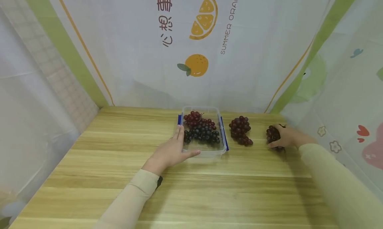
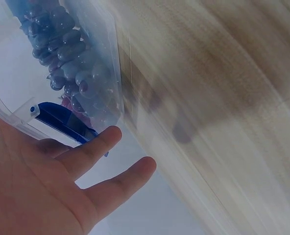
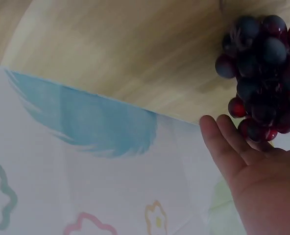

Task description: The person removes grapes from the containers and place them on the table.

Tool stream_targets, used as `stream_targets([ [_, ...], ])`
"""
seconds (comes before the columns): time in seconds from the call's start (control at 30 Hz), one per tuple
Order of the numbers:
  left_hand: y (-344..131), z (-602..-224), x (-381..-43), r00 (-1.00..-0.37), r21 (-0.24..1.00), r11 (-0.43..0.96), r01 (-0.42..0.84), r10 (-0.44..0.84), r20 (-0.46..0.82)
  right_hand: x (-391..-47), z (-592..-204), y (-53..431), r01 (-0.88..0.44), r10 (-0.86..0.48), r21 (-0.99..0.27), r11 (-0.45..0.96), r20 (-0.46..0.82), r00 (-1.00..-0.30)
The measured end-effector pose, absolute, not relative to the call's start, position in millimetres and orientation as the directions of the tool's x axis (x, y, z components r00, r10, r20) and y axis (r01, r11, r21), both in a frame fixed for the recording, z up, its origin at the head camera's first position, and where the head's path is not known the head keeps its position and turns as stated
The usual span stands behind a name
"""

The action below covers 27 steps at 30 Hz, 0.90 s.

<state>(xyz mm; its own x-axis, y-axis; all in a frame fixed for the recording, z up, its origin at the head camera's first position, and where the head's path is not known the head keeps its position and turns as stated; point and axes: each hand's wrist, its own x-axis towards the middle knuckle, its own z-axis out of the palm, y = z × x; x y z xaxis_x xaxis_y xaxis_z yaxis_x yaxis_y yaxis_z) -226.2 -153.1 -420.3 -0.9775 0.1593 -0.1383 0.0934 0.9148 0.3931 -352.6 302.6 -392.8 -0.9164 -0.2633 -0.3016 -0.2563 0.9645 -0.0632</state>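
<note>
A clear plastic container [image 1: 203,153] with blue side clips stands on the table, holding a red bunch of grapes [image 1: 192,118] behind a black bunch of grapes [image 1: 201,134]. My left hand [image 1: 170,151] rests against its left side and front edge with fingers straight; a blue clip [image 2: 61,120] shows beside those fingers in the left wrist view. Far to the right, my right hand [image 1: 285,136] holds a dark red bunch of grapes [image 3: 262,73] between thumb and fingers, two other fingers standing out straight. Part of that bunch is hidden under the hand.
Another dark red bunch of grapes [image 1: 240,129] lies between the container and my right hand. A printed white curtain [image 1: 134,56] closes off the back of the wooden table [image 1: 209,195], and another patterned cloth [image 1: 353,99] hangs at the right edge.
</note>
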Motion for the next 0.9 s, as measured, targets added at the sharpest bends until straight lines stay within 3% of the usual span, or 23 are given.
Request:
stream_targets([
  [0.23,-154.5,-419.9,-227.0,-0.978,0.385,0.917,0.102,0.162,-0.129,-353.9,-402.9,302.3,-0.231,-0.247,-0.090,0.969,-0.268,-0.931],
  [0.53,-154.6,-424.0,-226.5,-0.979,0.399,0.911,0.109,0.167,-0.114,-358.8,-414.7,302.4,-0.144,-0.142,0.003,0.990,-0.120,-0.983],
  [0.73,-154.2,-423.3,-225.1,-0.976,0.441,0.892,0.098,0.173,-0.134,-358.9,-423.0,302.6,-0.142,-0.142,0.032,0.989,0.002,-0.990],
  [0.9,-154.5,-423.3,-224.1,-0.977,0.435,0.894,0.110,0.179,-0.120,-364.4,-427.0,307.3,-0.127,-0.129,-0.027,0.992,-0.083,-0.988],
])
